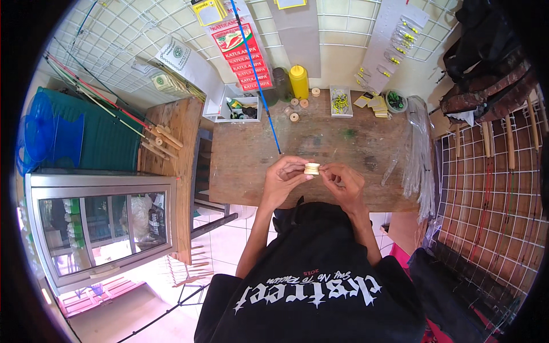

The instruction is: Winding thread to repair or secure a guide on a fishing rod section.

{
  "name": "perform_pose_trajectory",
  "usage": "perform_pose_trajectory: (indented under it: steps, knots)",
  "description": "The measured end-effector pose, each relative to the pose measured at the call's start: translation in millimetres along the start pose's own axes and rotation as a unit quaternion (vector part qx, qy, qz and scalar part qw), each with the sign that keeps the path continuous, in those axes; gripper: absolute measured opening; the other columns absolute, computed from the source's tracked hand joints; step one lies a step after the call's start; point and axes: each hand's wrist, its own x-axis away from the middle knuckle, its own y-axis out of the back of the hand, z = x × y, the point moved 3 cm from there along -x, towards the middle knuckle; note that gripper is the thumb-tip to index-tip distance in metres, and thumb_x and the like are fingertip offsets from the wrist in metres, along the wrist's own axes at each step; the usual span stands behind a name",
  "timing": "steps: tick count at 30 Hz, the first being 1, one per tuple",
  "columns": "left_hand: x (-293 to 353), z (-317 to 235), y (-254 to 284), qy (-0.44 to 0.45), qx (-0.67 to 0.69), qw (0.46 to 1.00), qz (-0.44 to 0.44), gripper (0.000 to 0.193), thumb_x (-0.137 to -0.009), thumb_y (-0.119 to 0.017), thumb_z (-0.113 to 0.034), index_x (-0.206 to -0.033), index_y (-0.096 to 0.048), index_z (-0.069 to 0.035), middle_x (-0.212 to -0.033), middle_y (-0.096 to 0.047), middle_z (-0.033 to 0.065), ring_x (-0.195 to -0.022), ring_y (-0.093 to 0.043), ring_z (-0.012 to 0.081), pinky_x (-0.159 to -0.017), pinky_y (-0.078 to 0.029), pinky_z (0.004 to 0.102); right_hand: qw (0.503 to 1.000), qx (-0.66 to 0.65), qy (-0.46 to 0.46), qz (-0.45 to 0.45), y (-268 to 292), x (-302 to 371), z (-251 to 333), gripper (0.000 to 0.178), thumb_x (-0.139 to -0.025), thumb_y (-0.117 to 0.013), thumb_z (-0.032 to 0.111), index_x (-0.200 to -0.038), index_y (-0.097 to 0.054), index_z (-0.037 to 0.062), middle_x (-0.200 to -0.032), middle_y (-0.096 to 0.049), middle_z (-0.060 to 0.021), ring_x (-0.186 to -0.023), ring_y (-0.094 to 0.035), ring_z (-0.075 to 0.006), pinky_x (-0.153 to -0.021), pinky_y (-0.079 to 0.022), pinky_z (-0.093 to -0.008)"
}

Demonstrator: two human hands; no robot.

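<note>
Above the front part of the wooden table, a small pale wooden spool (312, 168) is held between the thumb and fingers of my left hand (283, 177). My right hand (345, 183) is closed in a pinch at the spool's right side; whatever lies between its fingertips, perhaps a fine line, is too small to make out. A thin blue rod (263, 94) runs down from the top of the view, its lower end close behind my left fingers. Several more wooden spools (294, 117) stand farther back on the table.
The worn wooden table (240, 171) carries a yellow squeeze bottle (298, 82), a dark bottle (282, 86), white boxes (341, 102) of small items and a round tub (396, 101). Clear plastic strips (419, 154) hang at its right edge. A glass-fronted cabinet (103, 223) stands left.
</note>
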Motion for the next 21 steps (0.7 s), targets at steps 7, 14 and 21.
perform_pose_trajectory:
  steps: [7,14,21]
  knots:
    - [-2,3,1,0.011,0.006,1.0,0.009,0.033,-0.077,-0.07,0.01,-0.107,-0.058,0.002,-0.107,-0.065,0.014,-0.102,-0.063,0.0173,-0.088,-0.053,0.0293,0.999,0.048,0.022,0.005,-2,1,-2,0.015,-0.071,-0.074,0.0,-0.077,-0.06,0.0029,-0.083,-0.068,-0.0054,-0.061,-0.064,-0.0176,-0.049,-0.048,-0.0271]
    - [-7,4,-2,0.032,-0.009,0.999,0.023,0.034,-0.078,-0.071,0.008,-0.108,-0.058,0.001,-0.104,-0.065,0.0101,-0.099,-0.063,0.0151,-0.088,-0.051,0.0272,0.996,0.089,0.015,0.011,0,-4,-3,0.022,-0.066,-0.075,0.002,-0.071,-0.053,0.0047,-0.079,-0.065,-0.0046,-0.056,-0.06,-0.0189,-0.048,-0.046,-0.0306]
    - [-8,12,-4,0.01,-0.028,1.0,0.009,0.03,-0.081,-0.07,0.003,-0.109,-0.06,0.0,-0.102,-0.066,0.0077,-0.097,-0.063,0.0128,-0.086,-0.051,0.027,0.993,0.11,-0.041,0.001,-5,-2,-6,0.027,-0.066,-0.073,-0.002,-0.09,-0.066,0.0037,-0.081,-0.064,-0.0044,-0.047,-0.047,-0.0098,-0.043,-0.038,-0.0251]
